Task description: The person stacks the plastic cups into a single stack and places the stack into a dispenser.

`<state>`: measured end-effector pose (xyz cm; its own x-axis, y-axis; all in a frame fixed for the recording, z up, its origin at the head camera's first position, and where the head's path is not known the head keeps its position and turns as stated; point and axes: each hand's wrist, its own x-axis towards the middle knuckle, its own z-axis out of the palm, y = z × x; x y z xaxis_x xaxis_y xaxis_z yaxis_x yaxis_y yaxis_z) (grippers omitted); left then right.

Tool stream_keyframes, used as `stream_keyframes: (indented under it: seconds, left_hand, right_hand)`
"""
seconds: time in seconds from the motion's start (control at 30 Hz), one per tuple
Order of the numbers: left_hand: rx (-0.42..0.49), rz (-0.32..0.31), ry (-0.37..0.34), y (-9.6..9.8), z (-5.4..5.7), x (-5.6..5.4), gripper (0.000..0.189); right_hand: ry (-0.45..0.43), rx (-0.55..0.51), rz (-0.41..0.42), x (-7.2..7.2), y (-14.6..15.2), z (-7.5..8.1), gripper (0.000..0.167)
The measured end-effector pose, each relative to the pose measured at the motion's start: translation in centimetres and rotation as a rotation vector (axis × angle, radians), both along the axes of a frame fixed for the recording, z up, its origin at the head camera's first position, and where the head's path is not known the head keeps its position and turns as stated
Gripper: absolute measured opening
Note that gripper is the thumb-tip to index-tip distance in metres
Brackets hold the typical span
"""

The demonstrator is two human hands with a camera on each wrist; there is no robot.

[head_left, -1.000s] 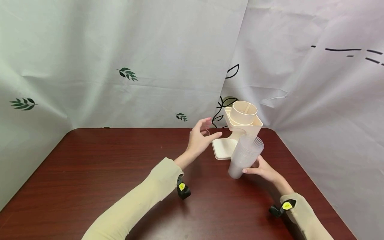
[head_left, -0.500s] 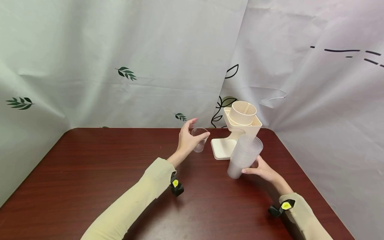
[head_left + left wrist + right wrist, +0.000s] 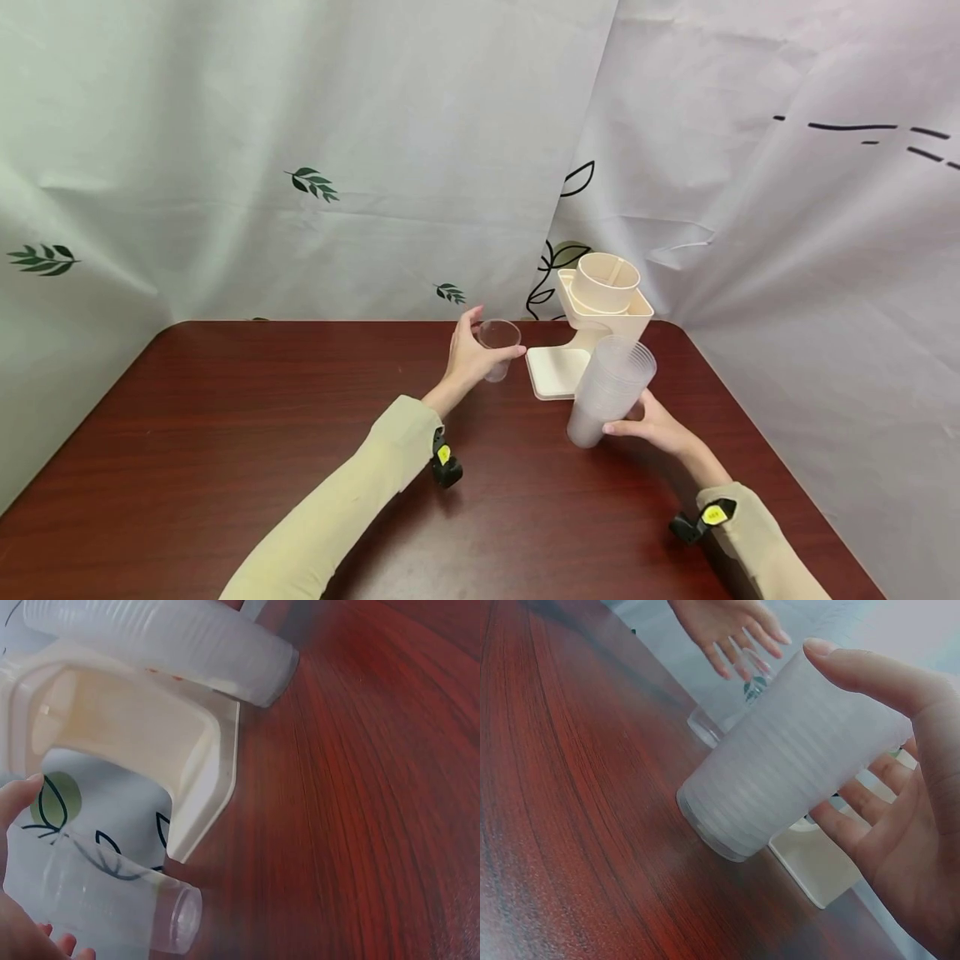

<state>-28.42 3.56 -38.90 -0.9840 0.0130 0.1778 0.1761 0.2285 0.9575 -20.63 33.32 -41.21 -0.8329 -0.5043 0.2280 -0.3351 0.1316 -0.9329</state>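
Note:
A clear plastic cup [image 3: 498, 336] stands upright on the table, left of a cream plastic stand [image 3: 557, 372]. My left hand [image 3: 468, 357] is beside this cup, its thumb crossing in front and its fingers behind. In the left wrist view the thumb [image 3: 21, 796] is held apart from the cup [image 3: 112, 896], and the right wrist view shows the fingers [image 3: 724, 666] spread. My right hand [image 3: 662, 425] grips a tilted stack of nested clear cups [image 3: 609, 387], thumb on one side and fingers on the other. The stack's bottom is close over the table, in front of the stand.
The cream stand has a flat base and a raised square top carrying a round, open tube [image 3: 604, 283]. Behind the reddish-brown table [image 3: 225, 433] hangs a pale curtain [image 3: 375, 167] with leaf prints. Each wrist wears a black camera strap.
My left hand has moved left from in front of the single cup, then a little right, its thumb now lower across the cup. My right hand and the stack have hardly moved.

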Motion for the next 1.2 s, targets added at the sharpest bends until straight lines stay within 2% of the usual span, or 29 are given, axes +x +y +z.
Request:
stream_keyframes:
  seconds: [0.3, 0.67, 0.97, 1.2]
  left_hand:
    - [-0.017, -0.003, -0.032, -0.4, -1.4, -0.7, 0.099]
    - [-0.032, -0.014, -0.043, -0.5, -2.7, -0.8, 0.085]
    - [-0.048, -0.022, -0.02, -0.2, -3.3, -0.7, 0.075]
    - [-0.04, -0.033, -0.009, 0.0, -3.2, -0.4, 0.068]
  right_hand:
    - [-0.021, 0.01, -0.009, 0.1, 0.0, -0.1, 0.065]
    - [-0.03, -0.001, -0.002, 0.1, 0.0, -0.1, 0.063]
    - [-0.039, -0.002, -0.011, 0.1, 0.0, -0.1, 0.064]
    - [-0.035, 0.002, -0.014, 0.2, 0.1, -0.1, 0.064]
